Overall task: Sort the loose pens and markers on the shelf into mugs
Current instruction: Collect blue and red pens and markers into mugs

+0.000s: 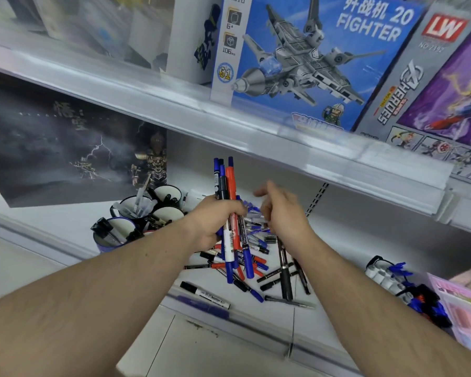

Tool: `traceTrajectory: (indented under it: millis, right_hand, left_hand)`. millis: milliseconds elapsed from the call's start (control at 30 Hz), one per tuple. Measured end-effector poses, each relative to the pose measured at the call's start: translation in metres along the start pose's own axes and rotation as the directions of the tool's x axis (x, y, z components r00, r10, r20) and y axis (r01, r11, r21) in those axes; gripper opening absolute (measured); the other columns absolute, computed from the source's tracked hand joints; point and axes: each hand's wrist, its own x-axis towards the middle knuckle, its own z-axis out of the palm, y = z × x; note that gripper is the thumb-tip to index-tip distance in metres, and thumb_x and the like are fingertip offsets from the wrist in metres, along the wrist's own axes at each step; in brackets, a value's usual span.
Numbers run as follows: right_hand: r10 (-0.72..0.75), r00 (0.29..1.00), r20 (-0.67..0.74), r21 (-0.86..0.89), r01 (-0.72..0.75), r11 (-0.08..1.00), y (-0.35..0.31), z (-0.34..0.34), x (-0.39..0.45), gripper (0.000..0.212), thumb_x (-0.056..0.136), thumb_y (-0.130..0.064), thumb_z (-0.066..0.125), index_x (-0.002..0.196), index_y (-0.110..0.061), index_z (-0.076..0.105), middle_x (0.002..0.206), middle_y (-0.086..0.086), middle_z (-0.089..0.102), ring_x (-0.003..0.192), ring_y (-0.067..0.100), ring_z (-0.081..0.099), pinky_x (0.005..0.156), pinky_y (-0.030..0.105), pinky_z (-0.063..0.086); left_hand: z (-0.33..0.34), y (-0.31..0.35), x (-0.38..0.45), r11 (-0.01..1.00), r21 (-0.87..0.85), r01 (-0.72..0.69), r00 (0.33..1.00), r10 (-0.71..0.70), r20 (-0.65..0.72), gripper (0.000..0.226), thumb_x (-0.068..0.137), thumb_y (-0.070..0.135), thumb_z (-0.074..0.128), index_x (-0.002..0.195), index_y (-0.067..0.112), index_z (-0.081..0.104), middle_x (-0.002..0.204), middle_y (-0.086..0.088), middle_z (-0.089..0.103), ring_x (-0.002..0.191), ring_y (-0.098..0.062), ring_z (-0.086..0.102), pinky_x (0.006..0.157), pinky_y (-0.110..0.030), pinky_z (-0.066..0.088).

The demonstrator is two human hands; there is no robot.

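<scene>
Four mugs [114, 232] at nine o'clock hold a few pens each; left hand [215, 219] grips a marker bundle [230, 213]; right hand [280, 210] hovers loosely curled, holding nothing

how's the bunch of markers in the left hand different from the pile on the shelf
The bunch of markers stands nearly upright, gripped in the left hand; the pile lies flat on the shelf, untouched. The bunch is aligned side by side; the pile is scattered, crossing at all angles. Both mix blue, red and black markers.

Upper shelf [229, 115] overhangs — mugs [136, 216] reachable beneath.
</scene>
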Motion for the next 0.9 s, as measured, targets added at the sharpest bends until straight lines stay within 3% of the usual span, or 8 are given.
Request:
traceTrajectory:
  millis: [100, 200, 367, 500, 667, 733, 800, 900]
  right_hand:
    - [0.003, 0.998, -0.062, 0.118, 0.005, 0.993, -0.019, 0.005, 0.000, 0.034, 0.104, -0.037, 0.033, 0.091, -0.018, 0.058, 0.064, -0.001, 0.049, 0.044, 0.003, 0.043, 0.047, 0.020, 0.036]
    - [-0.057, 0.993, -0.107, 0.112, 0.069, 0.991, -0.029, 0.017, -0.009, 0.032, 0.104, -0.040, 0.034, 0.083, -0.026, 0.052, 0.070, -0.006, 0.052, 0.060, 0.005, 0.051, 0.065, 0.026, 0.042]
    - [0.063, 0.989, -0.133, 0.358, -0.011, 0.934, -0.030, 0.029, -0.016, 0.024, 0.104, -0.046, 0.030, 0.096, -0.037, 0.051, 0.090, -0.002, 0.055, 0.084, 0.014, 0.058, 0.090, 0.042, 0.051]
    - [0.144, 0.983, -0.114, 0.375, -0.092, 0.923, -0.028, 0.033, -0.020, 0.035, 0.101, -0.058, 0.025, 0.113, -0.037, 0.050, 0.112, 0.001, 0.058, 0.105, 0.021, 0.059, 0.098, 0.048, 0.048]
    - [0.271, 0.947, -0.175, 0.404, -0.182, 0.897, -0.026, 0.015, -0.038, 0.049, 0.102, -0.053, 0.031, 0.135, -0.022, 0.050, 0.126, 0.001, 0.057, 0.112, 0.016, 0.055, 0.088, 0.038, 0.041]
    - [0.447, 0.877, -0.175, 0.540, -0.294, 0.789, -0.014, 0.013, -0.058, 0.047, 0.101, -0.051, 0.038, 0.126, -0.016, 0.058, 0.120, 0.006, 0.063, 0.112, 0.023, 0.058, 0.089, 0.040, 0.043]
    - [0.623, 0.781, -0.052, 0.679, -0.429, 0.595, -0.001, 0.020, -0.075, 0.049, 0.098, -0.053, 0.043, 0.119, -0.013, 0.062, 0.112, 0.012, 0.068, 0.108, 0.029, 0.062, 0.092, 0.044, 0.045]
    - [0.666, 0.712, 0.221, 0.785, -0.535, 0.311, 0.003, 0.035, -0.087, 0.056, 0.094, -0.062, 0.043, 0.116, -0.014, 0.063, 0.114, 0.020, 0.067, 0.108, 0.038, 0.061, 0.107, 0.056, 0.038]
  left_hand:
    - [0.008, -0.004, -0.013, 0.998, 0.035, 0.053, 0.983, -0.058, 0.174, 0.016, 0.082, -0.002, 0.061, 0.098, 0.003, 0.061, 0.087, -0.017, 0.064, 0.076, -0.026, 0.066, 0.071, -0.039, 0.056]
    - [0.015, -0.011, -0.019, 0.998, -0.010, 0.060, 0.969, -0.056, 0.242, 0.023, 0.083, -0.002, 0.059, 0.104, 0.001, 0.066, 0.085, -0.016, 0.067, 0.075, -0.027, 0.067, 0.070, -0.036, 0.055]
    - [0.013, -0.011, -0.028, 1.000, -0.012, 0.021, 0.970, -0.017, 0.242, 0.016, 0.083, -0.005, 0.059, 0.093, 0.003, 0.067, 0.078, -0.014, 0.067, 0.072, -0.027, 0.067, 0.065, -0.035, 0.054]
    - [0.011, -0.012, -0.034, 0.998, 0.053, -0.015, 0.976, 0.003, 0.218, 0.018, 0.081, -0.008, 0.060, 0.095, 0.001, 0.066, 0.080, -0.017, 0.068, 0.076, -0.031, 0.068, 0.066, -0.039, 0.056]
    - [0.005, 0.002, -0.036, 0.992, -0.077, -0.100, 0.992, 0.105, 0.074, 0.020, 0.081, -0.002, 0.070, 0.100, 0.002, 0.066, 0.088, -0.014, 0.072, 0.084, -0.027, 0.070, 0.077, -0.040, 0.056]
    - [0.000, 0.011, -0.035, 0.966, -0.237, -0.105, 0.994, 0.112, 0.018, 0.021, 0.083, 0.002, 0.070, 0.104, 0.001, 0.065, 0.085, -0.013, 0.073, 0.077, -0.024, 0.072, 0.073, -0.038, 0.057]
    - [-0.004, 0.017, -0.035, 0.934, -0.340, -0.106, 0.994, 0.109, -0.010, 0.023, 0.086, 0.005, 0.067, 0.108, 0.002, 0.064, 0.081, -0.013, 0.074, 0.070, -0.022, 0.072, 0.066, -0.035, 0.058]
    - [-0.001, 0.016, -0.038, 0.931, -0.333, -0.147, 0.989, 0.143, -0.035, 0.022, 0.085, 0.004, 0.068, 0.107, 0.003, 0.064, 0.077, -0.012, 0.072, 0.067, -0.022, 0.071, 0.065, -0.034, 0.057]
